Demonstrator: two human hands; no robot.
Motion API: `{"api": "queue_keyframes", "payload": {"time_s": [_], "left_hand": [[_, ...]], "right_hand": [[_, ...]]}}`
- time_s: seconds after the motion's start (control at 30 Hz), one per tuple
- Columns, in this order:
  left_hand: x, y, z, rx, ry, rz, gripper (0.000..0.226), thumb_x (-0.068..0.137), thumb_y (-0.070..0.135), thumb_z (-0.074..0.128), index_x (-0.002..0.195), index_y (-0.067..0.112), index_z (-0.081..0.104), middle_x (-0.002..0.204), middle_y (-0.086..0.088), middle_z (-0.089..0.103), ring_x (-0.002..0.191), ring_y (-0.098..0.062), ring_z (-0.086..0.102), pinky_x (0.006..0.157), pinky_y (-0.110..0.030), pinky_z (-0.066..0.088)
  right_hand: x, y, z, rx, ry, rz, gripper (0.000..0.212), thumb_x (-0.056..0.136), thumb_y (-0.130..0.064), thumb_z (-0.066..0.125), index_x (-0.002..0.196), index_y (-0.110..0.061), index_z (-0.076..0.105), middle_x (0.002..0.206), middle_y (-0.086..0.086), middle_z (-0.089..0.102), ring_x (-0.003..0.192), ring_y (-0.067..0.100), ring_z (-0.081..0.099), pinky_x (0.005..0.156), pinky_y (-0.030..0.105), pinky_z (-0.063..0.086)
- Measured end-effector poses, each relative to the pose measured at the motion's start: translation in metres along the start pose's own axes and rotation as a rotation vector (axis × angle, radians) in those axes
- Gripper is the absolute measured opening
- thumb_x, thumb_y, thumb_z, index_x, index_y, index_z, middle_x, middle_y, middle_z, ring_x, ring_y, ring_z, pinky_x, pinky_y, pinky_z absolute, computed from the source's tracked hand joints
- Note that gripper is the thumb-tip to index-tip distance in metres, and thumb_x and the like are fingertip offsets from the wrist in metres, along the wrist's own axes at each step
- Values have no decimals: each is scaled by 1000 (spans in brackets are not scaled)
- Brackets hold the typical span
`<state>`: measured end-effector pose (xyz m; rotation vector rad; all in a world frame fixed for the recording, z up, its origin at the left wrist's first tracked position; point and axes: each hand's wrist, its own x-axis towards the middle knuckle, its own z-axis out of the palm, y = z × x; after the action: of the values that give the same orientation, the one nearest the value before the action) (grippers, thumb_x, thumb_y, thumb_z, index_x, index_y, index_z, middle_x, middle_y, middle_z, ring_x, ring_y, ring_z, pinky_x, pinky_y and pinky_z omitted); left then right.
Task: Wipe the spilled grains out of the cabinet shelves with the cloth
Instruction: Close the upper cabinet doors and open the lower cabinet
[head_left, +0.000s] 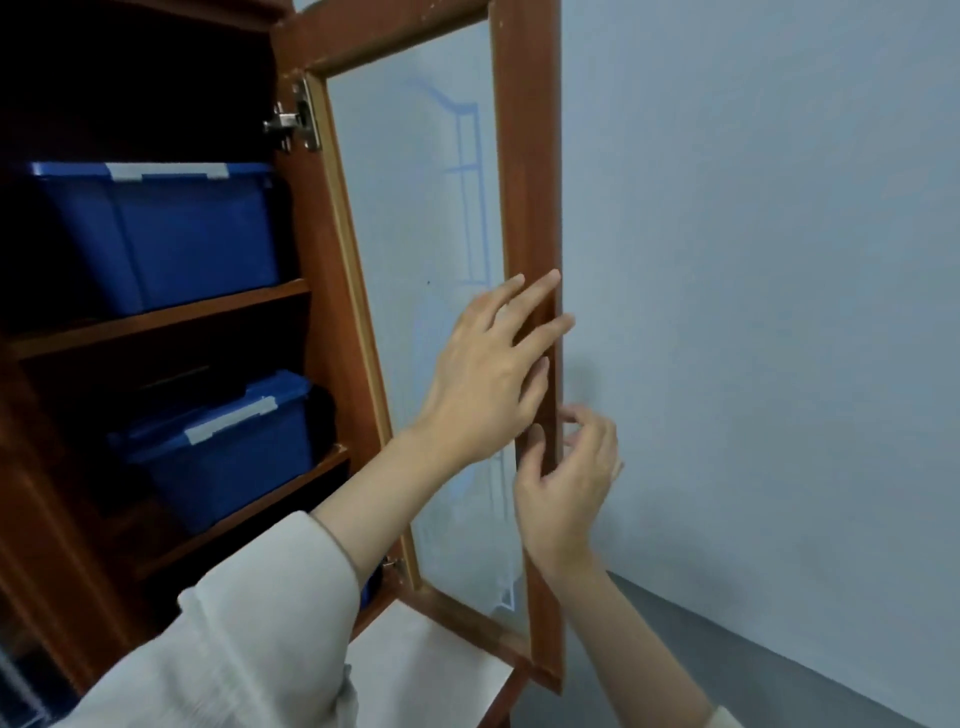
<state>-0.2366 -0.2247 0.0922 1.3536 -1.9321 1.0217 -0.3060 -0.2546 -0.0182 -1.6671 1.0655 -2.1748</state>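
While cabinet door (524, 156) stands wide, left hand (485, 374) flat on free edge, fingers straight; right hand (566, 483) apparently pinches it.

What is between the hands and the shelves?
The door is swung aside, left hand and right hand on its edge. Upper bin and lower bin cover much of their shelves.
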Motion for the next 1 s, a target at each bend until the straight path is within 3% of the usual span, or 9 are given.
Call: {"api": "queue_keyframes", "payload": {"time_s": [0.13,0.3,0.4,0.57,0.67,0.73,0.8,0.9,1.0], "left_hand": [[11,0,19,140,-56,86,40,86,24,41,116,13,65,139,-10,49,133,-33,39,110,-44,21],[11,-14,32,279,-108,149,40,90,32,38,110,15,67,146,-5,42,138,-31,30,112,-47,15],[9,-21,31,299,-79,199,35,90,30,39,109,17,66,146,-5,41,139,-32,25,112,-50,15],[-2,-22,20,258,24,225,28,91,27,45,105,15,66,141,-11,47,136,-36,24,112,-52,18],[-19,-29,7,209,116,254,19,89,22,50,104,15,59,139,-13,47,134,-40,26,112,-52,19],[-32,-33,-5,189,155,261,18,89,20,49,106,16,53,140,-11,40,134,-41,24,113,-52,19],[-46,-40,-20,194,167,251,16,90,20,44,105,17,50,140,-10,35,134,-41,22,115,-50,17],[-66,-49,-45,211,188,221,19,95,24,34,102,18,50,139,-9,36,136,-37,18,117,-47,12],[-88,-57,-67,258,206,156,17,93,29,38,100,19,50,137,-8,38,135,-33,17,116,-48,7]], "right_hand": [[7,14,-1,-105,-99,97,53,85,-30,38,130,-3,47,126,15,56,112,32,54,95,34,33],[6,24,-6,-78,-233,75,58,92,-34,27,138,-1,42,139,12,49,127,27,46,106,27,27],[-1,22,-6,-26,-299,81,60,91,-37,25,132,-1,49,131,11,57,121,27,53,100,30,35],[-10,15,-11,120,-212,96,46,90,-33,36,109,-2,64,93,-1,62,83,9,60,76,1,39],[-24,5,-13,147,-221,7,37,93,-30,41,100,-3,66,85,-5,57,76,4,53,71,1,39],[-37,-3,-11,181,-298,-19,48,98,-42,36,106,-4,64,92,0,61,83,3,56,75,9,45],[-54,-13,-6,211,-425,-25,59,97,-54,31,122,-7,57,114,3,59,103,8,57,87,17,48],[-76,-33,2,267,-610,-23,63,94,-61,29,146,-26,24,146,-2,37,132,4,37,107,17,36],[-94,-53,12,359,-674,-72,61,95,-48,38,146,-44,5,154,-2,25,139,2,27,109,11,27]]}}
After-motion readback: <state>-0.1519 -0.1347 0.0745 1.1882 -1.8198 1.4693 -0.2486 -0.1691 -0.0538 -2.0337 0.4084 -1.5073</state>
